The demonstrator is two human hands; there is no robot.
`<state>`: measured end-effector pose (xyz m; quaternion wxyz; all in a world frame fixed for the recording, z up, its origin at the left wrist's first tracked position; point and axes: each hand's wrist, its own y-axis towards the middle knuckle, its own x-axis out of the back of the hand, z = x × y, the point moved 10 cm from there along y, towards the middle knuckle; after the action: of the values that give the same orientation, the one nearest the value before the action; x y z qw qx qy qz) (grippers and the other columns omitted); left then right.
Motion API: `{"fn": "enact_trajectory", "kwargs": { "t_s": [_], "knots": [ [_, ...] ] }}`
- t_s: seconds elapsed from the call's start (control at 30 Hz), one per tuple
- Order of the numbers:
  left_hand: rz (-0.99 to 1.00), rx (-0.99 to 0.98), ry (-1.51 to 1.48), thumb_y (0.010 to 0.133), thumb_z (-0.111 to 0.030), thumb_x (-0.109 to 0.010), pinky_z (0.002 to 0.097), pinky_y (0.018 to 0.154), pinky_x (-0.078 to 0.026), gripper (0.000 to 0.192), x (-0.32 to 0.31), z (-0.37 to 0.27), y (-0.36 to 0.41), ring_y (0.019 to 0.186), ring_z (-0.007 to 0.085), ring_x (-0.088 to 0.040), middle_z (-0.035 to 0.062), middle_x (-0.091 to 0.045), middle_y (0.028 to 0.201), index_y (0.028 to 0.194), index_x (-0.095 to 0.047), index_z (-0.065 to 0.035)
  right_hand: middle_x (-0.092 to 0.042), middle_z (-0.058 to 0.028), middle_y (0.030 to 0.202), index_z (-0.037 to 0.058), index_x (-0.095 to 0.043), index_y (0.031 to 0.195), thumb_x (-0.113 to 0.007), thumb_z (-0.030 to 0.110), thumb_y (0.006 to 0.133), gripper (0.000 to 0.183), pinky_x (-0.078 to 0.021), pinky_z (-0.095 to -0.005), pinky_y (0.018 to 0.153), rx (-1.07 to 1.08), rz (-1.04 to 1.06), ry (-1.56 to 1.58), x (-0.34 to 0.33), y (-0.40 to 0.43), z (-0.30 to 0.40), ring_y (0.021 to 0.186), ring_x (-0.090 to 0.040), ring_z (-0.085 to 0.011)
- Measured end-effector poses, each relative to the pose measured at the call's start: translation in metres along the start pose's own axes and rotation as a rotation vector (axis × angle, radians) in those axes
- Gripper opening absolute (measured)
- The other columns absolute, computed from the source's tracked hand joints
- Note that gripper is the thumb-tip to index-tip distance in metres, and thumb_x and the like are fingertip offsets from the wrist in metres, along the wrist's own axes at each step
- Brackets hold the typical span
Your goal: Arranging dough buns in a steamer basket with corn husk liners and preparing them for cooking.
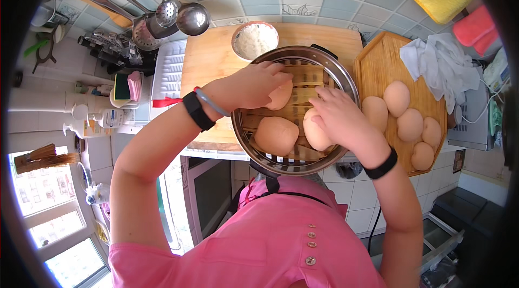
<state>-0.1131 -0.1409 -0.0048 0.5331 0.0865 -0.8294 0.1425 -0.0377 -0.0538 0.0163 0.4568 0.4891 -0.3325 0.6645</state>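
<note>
A round metal steamer pot [352,85] stands before me, its slatted base lined with yellowish strips of leaf or husk [306,75]. Inside, my left hand [255,85] curls over a smooth tan dough bun [282,97] at the upper left, hiding part of it. My right hand [338,115] grips another dough bun [316,132] on the right side, fingers over its top. A third, blocky dough bun [277,136] rests at the lower left of the steamer, untouched by either hand.
Several dough pieces [409,123] lie on a rimmed wooden tray [379,61] at right, beside a crumpled white cloth [442,65]. A bowl of white flour [255,39] sits on the wooden board [211,63] behind the steamer. Ladles [194,19] hang at upper left.
</note>
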Motion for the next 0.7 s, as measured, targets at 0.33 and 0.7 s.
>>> {"fn": "enact_trajectory", "kwargs": {
  "t_s": [0.33,0.7],
  "knots": [
    [0.101,-0.059,0.302,0.066,-0.014,-0.071,0.042,0.092,-0.043,0.071,-0.027,-0.007,0.008,0.119,0.0333,-0.045,0.0094,-0.048,0.126,0.132,-0.044,-0.0128,-0.043,-0.0178,0.136,0.0017,-0.052,0.123,-0.054,0.015,0.084,0.041,-0.0349,-0.0398,0.102,-0.031,0.271,-0.115,-0.073,0.035,-0.02,0.121,-0.045,-0.0321],
    [0.192,0.111,0.295,0.066,-0.012,-0.068,0.0382,0.076,-0.048,0.041,-0.023,0.003,0.007,0.094,0.03,-0.057,0.0095,-0.054,0.102,0.104,-0.055,-0.0077,-0.039,-0.018,0.14,-0.0017,-0.047,0.129,-0.057,0.019,0.085,0.049,-0.0334,-0.0395,0.104,-0.077,0.309,-0.102,-0.077,0.032,-0.026,0.125,-0.04,-0.0328]
  ]
}}
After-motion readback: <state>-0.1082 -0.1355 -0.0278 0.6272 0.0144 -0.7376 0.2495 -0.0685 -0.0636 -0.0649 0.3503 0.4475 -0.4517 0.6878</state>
